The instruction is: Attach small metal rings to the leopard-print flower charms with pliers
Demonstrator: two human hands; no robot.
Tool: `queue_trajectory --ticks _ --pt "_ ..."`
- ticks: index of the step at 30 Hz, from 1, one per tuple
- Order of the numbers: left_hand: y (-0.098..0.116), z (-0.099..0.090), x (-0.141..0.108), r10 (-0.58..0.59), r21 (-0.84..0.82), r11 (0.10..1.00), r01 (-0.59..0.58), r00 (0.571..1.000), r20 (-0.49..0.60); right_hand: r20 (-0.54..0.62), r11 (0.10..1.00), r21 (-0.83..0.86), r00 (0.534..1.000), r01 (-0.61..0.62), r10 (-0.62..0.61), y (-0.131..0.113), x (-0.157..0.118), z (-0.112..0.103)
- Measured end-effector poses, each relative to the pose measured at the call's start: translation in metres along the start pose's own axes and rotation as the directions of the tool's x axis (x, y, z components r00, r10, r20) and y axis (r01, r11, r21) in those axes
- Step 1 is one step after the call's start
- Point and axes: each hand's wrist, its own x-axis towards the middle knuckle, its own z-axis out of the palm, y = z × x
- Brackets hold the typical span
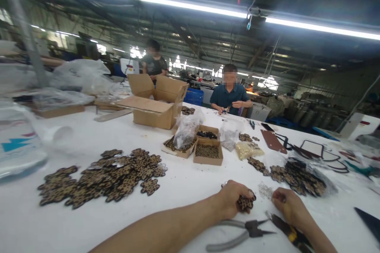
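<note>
Holding a spotted flower piece [246,202] tight in the left hand [233,201], just above the grey pliers [237,233], the right hand [289,207] curls, maybe on yellow-handled pliers [289,232], and should grip gently and steadily.

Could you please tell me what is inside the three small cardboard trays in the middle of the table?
The front tray holds small tan pieces. The back tray holds dark pieces. The left tray shows patterned pieces, but a clear bag on it covers most of them.
</note>
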Motion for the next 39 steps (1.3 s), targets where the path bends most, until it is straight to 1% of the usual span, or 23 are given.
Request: queue_trajectory --ticks 2,5,7,9,12,16,20,22,23,24,25,26,27,28,29,30,32,34,35,39 --pt "0.0 0.0 -0.001 0.002 0.002 1.0 -0.002 1.0 -0.006 0.04 1.0 -0.014 0.999 0.006 -0.006 0.0 0.003 -0.001" --pt "0.002 0.005 -0.005 -0.016 0.001 1.0 0.016 1.0 0.001 0.065 1.0 -0.022 0.998 0.006 -0.004 -0.014 -0.004 -0.011" --pt "0.004 0.009 -0.007 -0.034 0.003 0.999 0.034 0.999 0.042 0.049 1.0 -0.023 0.999 0.005 -0.004 -0.026 -0.012 -0.02" --pt "0.006 0.011 -0.005 -0.046 0.001 0.999 0.046 0.996 0.078 0.027 1.0 0.023 1.0 -0.008 0.007 -0.033 -0.02 -0.03" --pt "0.006 0.011 0.001 -0.077 -0.032 0.996 0.08 0.992 0.1 0.031 0.998 0.037 0.998 -0.05 0.049 -0.033 -0.026 -0.039" --pt "0.007 0.011 0.003 -0.091 -0.044 0.994 0.097 0.988 0.126 0.055 0.996 0.052 0.996 -0.067 0.064 -0.027 -0.022 -0.042" --pt "0.009 0.012 -0.001 -0.079 -0.039 0.996 0.085 0.989 0.126 0.095 0.995 0.085 0.995 -0.052 0.043 -0.027 -0.012 -0.04" --pt "0.009 0.013 -0.002 -0.073 -0.03 0.997 0.078 0.989 0.127 0.108 0.994 0.102 0.994 -0.04 0.029 -0.028 -0.013 -0.04" --pt "0.009 0.013 -0.002 -0.069 -0.022 0.997 0.072 0.99 0.126 0.113 0.991 0.128 0.993 -0.036 0.022 -0.031 -0.016 -0.04" --pt "0.008 0.014 -0.002 -0.066 -0.01 0.998 0.068 0.99 0.122 0.113 0.982 0.187 0.993 -0.037 0.016 -0.034 -0.02 -0.041" --pt "0.008 0.014 -0.002 -0.064 0.004 0.998 0.064 0.991 0.117 0.112 0.958 0.284 0.994 -0.045 0.013 -0.039 -0.024 -0.041" --pt "0.007 0.015 -0.002 -0.061 0.019 0.998 0.059 0.992 0.111 0.116 0.909 0.411 0.993 -0.061 0.014 -0.046 -0.03 -0.041" --pt "0.006 0.015 -0.002 -0.058 0.031 0.998 0.055 0.993 0.105 0.127 0.832 0.548 0.992 -0.085 0.018 -0.053 -0.035 -0.041" --pt "0.006 0.016 -0.002 -0.055 0.041 0.998 0.051 0.993 0.104 0.147 0.733 0.67 0.989 -0.115 0.02 -0.062 -0.039 -0.041" --pt "0.005 0.017 -0.002 -0.052 0.05 0.998 0.047 0.993 0.108 0.177 0.636 0.757 0.984 -0.147 0.017 -0.07 -0.043 -0.04" --pt "0.005 0.017 -0.002 -0.048 0.056 0.998 0.042 0.992 0.113 0.209 0.558 0.811 0.978 -0.178 0.008 -0.079 -0.046 -0.04" --pt "0.004 0.018 -0.002 -0.041 0.066 0.997 0.033 0.991 0.124 0.274 0.442 0.865 0.962 -0.237 -0.019 -0.092 -0.048 -0.038" --pt "0.004 0.018 -0.002 -0.036 0.075 0.997 0.026 0.99 0.135 0.317 0.372 0.885 0.948 -0.282 -0.037 -0.099 -0.048 -0.035" --pt "0.003 0.018 -0.002 -0.032 0.079 0.997 0.021 0.99 0.139 0.332 0.353 0.887 0.942 -0.297 -0.04 -0.1 -0.048 -0.033" --pt "0.001 0.017 -0.001 -0.021 0.091 0.996 0.007 0.989 0.149 0.355 0.35 0.878 0.935 -0.328 -0.016 -0.098 -0.046 -0.027"
